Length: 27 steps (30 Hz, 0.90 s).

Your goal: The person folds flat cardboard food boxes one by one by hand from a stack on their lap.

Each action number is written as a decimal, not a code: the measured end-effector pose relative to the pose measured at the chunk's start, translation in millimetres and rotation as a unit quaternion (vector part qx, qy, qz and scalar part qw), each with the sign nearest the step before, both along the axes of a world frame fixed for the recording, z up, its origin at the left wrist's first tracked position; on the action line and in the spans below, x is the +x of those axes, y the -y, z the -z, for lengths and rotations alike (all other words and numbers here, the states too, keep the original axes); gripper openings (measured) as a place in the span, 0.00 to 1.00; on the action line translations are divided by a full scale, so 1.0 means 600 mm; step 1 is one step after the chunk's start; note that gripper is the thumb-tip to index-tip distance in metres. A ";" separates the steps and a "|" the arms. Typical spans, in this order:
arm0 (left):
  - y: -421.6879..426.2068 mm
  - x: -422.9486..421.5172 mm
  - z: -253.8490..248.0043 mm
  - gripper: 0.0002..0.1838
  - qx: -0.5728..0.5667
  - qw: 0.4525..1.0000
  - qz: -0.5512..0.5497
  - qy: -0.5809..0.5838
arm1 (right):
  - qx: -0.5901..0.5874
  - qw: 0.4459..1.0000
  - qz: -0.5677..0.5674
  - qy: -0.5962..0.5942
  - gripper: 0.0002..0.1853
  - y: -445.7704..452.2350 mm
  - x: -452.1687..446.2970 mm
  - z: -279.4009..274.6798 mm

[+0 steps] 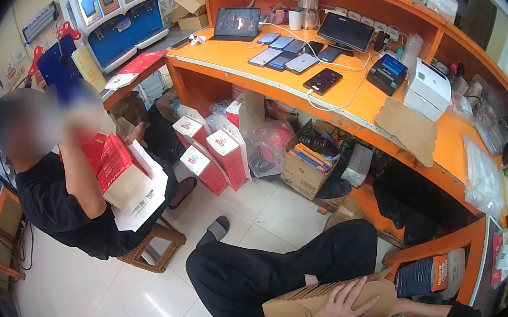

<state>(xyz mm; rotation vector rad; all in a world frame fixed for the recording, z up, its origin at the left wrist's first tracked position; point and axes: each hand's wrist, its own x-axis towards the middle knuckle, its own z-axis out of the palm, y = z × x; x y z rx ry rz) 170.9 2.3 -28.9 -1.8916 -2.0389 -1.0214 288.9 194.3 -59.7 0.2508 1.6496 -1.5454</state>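
Note:
A stack of flat brown cardboard pieces (290, 309) rests across the wearer's lap at the bottom. My left hand (341, 306) lies on the front face of the stack, its fingers spread. At the stack's right end is my right hand (402, 307), its fingers hidden behind the cardboard. Dark trousers (236, 279) show under and behind the stack.
A person (52, 200) on a woven stool (155, 250) holds a red and white box (119, 174) at the left. Red and white boxes (225, 152) stand on the floor. Phones (323, 80), a tablet (236, 22) and a printer (426, 90) lie on the orange counter (217, 59).

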 end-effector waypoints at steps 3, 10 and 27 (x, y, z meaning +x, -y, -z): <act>-0.006 -0.001 0.005 0.32 0.005 0.999 -0.016 -0.033 | 0.009 0.994 -0.105 -0.001 0.28 -0.061 -0.025 -0.070; -0.001 0.012 0.004 0.32 0.012 1.000 0.002 -0.017 | 0.302 0.889 0.203 -0.276 0.11 -0.272 -0.228 -0.317; 0.019 0.027 0.000 0.30 0.020 0.999 0.002 0.037 | 0.790 0.543 0.097 -0.268 0.05 -0.429 -0.346 -0.133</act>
